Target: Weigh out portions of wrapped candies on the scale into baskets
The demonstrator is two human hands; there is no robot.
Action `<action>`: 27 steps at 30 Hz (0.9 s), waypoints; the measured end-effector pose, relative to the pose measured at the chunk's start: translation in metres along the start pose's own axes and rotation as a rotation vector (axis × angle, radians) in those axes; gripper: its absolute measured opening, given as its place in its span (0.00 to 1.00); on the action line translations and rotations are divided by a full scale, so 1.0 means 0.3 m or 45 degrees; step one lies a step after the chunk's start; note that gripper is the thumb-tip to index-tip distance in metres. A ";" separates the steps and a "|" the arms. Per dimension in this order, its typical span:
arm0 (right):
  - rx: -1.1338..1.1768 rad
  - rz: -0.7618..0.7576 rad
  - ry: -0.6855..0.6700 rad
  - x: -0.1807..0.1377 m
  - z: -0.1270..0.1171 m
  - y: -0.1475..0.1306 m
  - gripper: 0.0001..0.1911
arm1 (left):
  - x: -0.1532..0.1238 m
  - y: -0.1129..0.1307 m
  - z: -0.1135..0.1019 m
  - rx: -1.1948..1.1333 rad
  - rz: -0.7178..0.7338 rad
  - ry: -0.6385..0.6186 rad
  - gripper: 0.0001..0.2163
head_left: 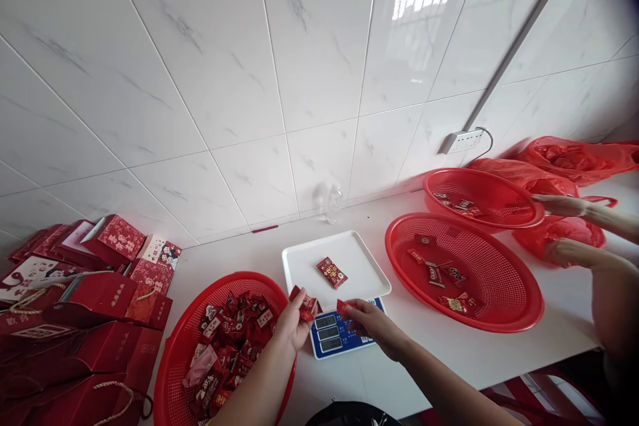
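Note:
My left hand [294, 325] is closed on red candy packets [310, 306], just over the near left edge of the scale. Across from it, my right hand [372, 325] pinches a small red candy packet [342, 308] above the blue panel of the scale [327, 333]. One red and gold packet [331, 273] lies alone on the scale's white tray [304, 266]. Beside my left forearm stands a red basket [172, 353] full of wrapped candies, partly hidden by that arm.
Two red baskets [509, 286] with a few packets stand right, near a co-worker's hands [564, 249]. Red plastic bags [574, 160] lie behind them. Red gift boxes [107, 306] crowd the left. A clear bottle [333, 205] and a power strip [464, 140] are at the wall.

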State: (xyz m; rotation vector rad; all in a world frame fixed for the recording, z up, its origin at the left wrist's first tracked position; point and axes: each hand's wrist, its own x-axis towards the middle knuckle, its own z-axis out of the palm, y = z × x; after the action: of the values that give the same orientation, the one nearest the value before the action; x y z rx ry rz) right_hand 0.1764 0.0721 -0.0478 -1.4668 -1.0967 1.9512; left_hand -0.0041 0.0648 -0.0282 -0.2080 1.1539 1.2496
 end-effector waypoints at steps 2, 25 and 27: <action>0.115 -0.028 0.037 0.008 -0.009 -0.016 0.17 | 0.012 -0.002 0.040 0.039 0.055 -0.053 0.04; 0.291 0.003 0.104 0.043 -0.028 -0.064 0.14 | 0.008 0.003 0.040 0.361 -0.009 0.096 0.04; 0.266 0.027 0.108 0.049 -0.020 -0.062 0.15 | -0.022 0.001 0.020 0.376 -0.019 0.078 0.05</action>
State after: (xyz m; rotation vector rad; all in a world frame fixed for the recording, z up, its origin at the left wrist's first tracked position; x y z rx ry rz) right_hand 0.1755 0.0958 -0.0420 -1.4377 -0.8164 1.9340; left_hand -0.0001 0.0648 -0.0204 -0.0338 1.3711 1.0507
